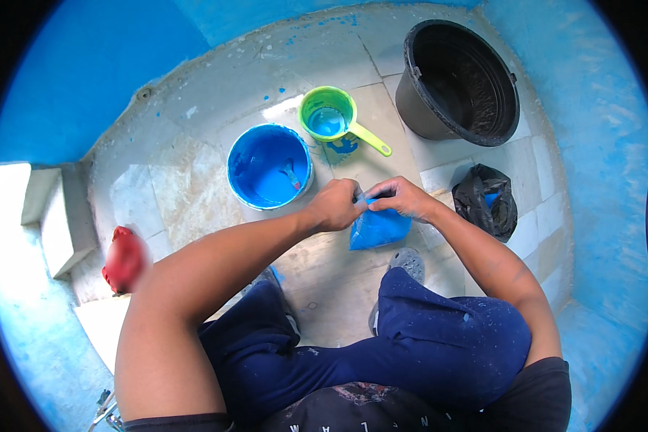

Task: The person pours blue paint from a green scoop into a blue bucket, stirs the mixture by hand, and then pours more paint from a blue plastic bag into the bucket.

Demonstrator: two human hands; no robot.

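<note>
A small plastic bag (380,230) of blue material hangs between my knees, a little beyond my shoes. My left hand (336,204) pinches its gathered top from the left. Opposite it, my right hand (406,199) pinches the same top with thumb and forefinger. The fingers of both hands nearly meet there, and the very top of the bag is partly hidden by them. Just past my left hand stands a white-rimmed bucket (236,153) with blue paint inside. A paintbrush (290,175) leans in that bucket.
A green dipper (371,138) with bluish liquid sits behind the paint bucket. At the far right stands a large black bucket (426,108); nearer lies a black plastic bag (474,203) with something blue inside. A red cloth-like thing (124,261) is at the left, by a step (66,216). Blue walls surround the tiles.
</note>
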